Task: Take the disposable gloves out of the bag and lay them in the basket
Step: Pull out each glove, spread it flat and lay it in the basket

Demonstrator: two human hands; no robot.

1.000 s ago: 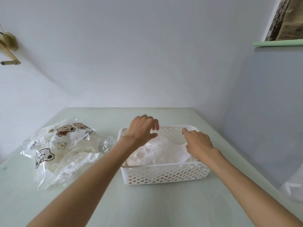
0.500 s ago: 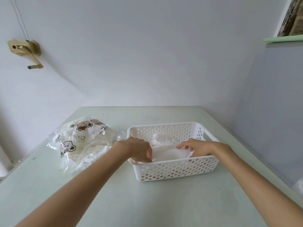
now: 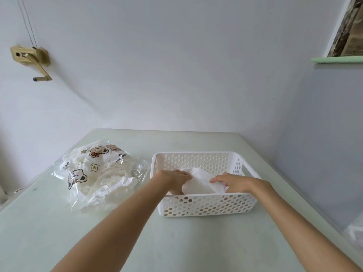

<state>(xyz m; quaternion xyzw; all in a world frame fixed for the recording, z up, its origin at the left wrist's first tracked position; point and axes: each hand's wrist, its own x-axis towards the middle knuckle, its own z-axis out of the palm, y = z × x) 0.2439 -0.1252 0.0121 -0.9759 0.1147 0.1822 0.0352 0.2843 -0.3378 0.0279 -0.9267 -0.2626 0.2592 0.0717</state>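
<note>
A white perforated basket (image 3: 206, 207) stands on the pale green table. Inside it lies a heap of thin white disposable gloves (image 3: 198, 181). My left hand (image 3: 174, 178) reaches over the basket's left rim and presses down on the left side of the heap, fingers fairly flat. On the heap's right side lies my right hand (image 3: 231, 182), fingers bent down into the gloves; the fingertips are hidden. To the left of the basket lies a clear plastic bag (image 3: 98, 173) printed with cartoon bears, with more gloves showing through it.
The table (image 3: 176, 242) meets a white wall at the back and a grey panel (image 3: 324, 154) along its right side. A brass crank fitting (image 3: 33, 61) hangs on the wall at upper left. Some clear plastic (image 3: 355, 230) shows at the right edge.
Both hands have dropped from above the basket down onto the gloves inside it. My view has shifted, so the basket and bag now sit further right in the frame.
</note>
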